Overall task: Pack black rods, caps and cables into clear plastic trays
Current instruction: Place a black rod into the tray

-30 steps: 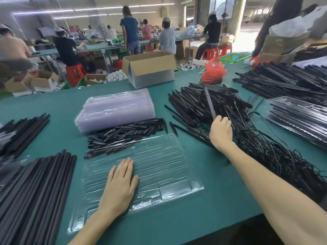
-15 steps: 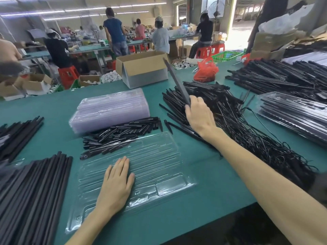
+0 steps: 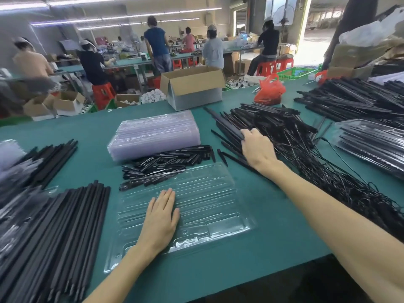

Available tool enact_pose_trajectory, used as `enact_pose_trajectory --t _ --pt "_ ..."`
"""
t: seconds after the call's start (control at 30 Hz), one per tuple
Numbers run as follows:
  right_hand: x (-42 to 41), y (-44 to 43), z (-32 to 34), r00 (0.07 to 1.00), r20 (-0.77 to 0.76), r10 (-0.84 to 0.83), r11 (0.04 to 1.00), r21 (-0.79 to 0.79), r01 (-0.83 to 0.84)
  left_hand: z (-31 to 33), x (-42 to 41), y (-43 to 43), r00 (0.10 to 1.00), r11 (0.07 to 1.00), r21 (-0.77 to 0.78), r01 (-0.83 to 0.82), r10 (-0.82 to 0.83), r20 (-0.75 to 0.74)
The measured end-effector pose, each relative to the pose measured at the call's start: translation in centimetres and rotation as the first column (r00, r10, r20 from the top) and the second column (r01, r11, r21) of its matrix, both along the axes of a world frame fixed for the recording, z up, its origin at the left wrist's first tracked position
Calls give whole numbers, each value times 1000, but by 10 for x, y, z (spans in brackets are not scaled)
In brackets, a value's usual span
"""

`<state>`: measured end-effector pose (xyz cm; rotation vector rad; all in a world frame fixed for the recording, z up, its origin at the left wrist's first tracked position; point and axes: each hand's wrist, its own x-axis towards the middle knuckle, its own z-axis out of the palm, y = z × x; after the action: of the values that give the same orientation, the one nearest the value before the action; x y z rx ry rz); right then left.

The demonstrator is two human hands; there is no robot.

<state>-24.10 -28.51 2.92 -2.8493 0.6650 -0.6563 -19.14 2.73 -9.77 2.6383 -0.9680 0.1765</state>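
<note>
1. The right grip (image 3: 256,149) is curled round the near end of a long flat black rod (image 3: 223,122). The rod runs up-left out of the fingers, along the left edge of the loose pile of black rods (image 3: 284,119).
2. The left grip (image 3: 160,217) lies flat with straight fingers, pressing on the left half of the empty clear plastic tray (image 3: 209,193). It grasps nothing.
3. The tray sits near the front edge of the green bench (image 3: 262,248). It lies well apart from the held rod, with the right forearm crossing beside its right rim.
4. The tray's far rim meets the heap of short black caps (image 3: 166,162). Just behind the caps is the wrapped stack of clear trays (image 3: 155,134).
5. Bare bench shows between the tray's right rim and the tangle of thin black cables (image 3: 341,186), and in a strip along the front edge.
6. A bundle of long black rods (image 3: 56,237) lies close to the tray's left rim.
7. A filled clear tray (image 3: 371,147) is cut off at the right frame edge.
8. The right forearm hides part of the cables. I cannot tell whether the held rod's far tip touches the bench. The left side is blurred.
</note>
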Motion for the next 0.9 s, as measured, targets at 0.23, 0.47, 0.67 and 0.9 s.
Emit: enact_pose_trajectory --t 0.23,0.47,0.67,0.9 --pt "-23 -72 -58 970 -35 -241 967 -96 237 32 16 12 997 938 -338 -71 68 -20" --pt "-24 -69 -79 976 -100 -195 970 -167 177 50 72 84 820 813 107 -572 565 91" --pt "-19 -30 -78 997 24 -79 980 -179 82 41 76 102 781 696 375 -613 606 153" --pt "-42 34 -89 994 81 67 993 -101 -59 53 78 98 826 638 576 -511 549 125"
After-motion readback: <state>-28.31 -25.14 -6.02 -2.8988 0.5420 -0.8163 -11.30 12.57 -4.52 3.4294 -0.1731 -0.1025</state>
